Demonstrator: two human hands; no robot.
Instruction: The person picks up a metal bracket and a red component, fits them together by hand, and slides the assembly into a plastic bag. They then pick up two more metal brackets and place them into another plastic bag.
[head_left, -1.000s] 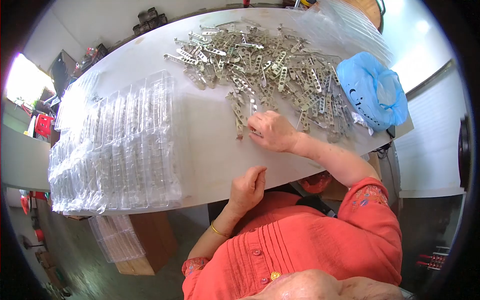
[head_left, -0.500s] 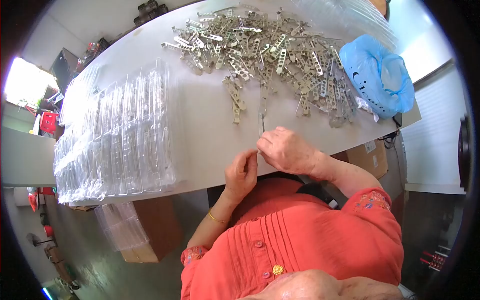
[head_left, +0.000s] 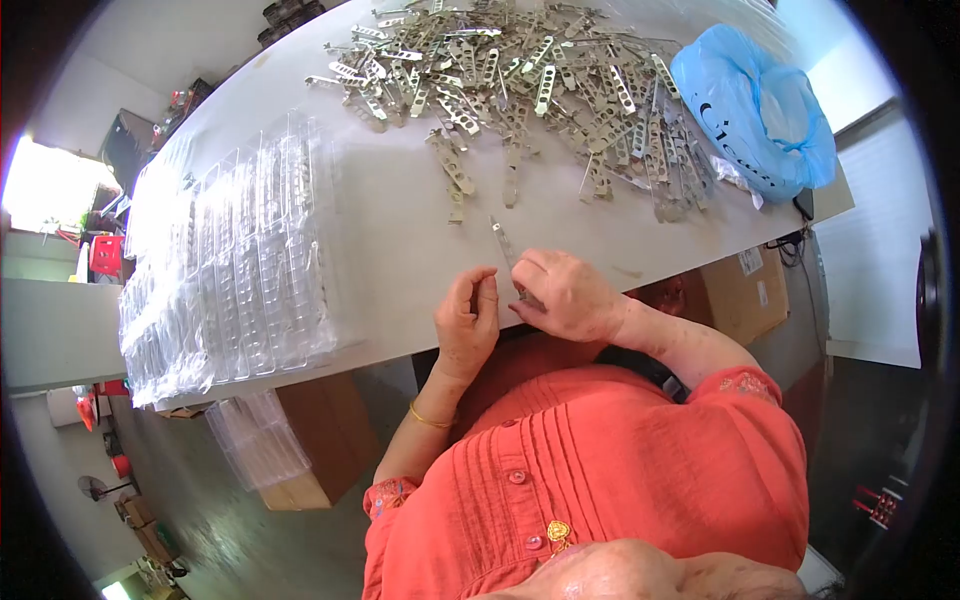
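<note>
My right hand [head_left: 568,295] is closed round the lower part of a narrow metal strip [head_left: 502,240], whose far end points away from me over the near edge of the table. Just left of it is my left hand [head_left: 468,322], fingers curled and thumb against the forefinger; whatever they may pinch is too small or hidden. A small gap separates the two hands. Beyond them lies a large heap of perforated metal strips [head_left: 545,90], with several stray ones [head_left: 450,170] at its near side.
Stacked clear plastic trays [head_left: 235,260] cover the left of the white table [head_left: 390,240]. A blue plastic bag [head_left: 725,110] stands at the right, beside a crumpled white tissue [head_left: 738,178]. Cardboard boxes [head_left: 742,300] sit below the table, one at the left [head_left: 325,430] with clear trays against it.
My hands have moved apart, the left one slightly leftward. The strip now slants up and left from my right hand. The whole view has shifted a little.
</note>
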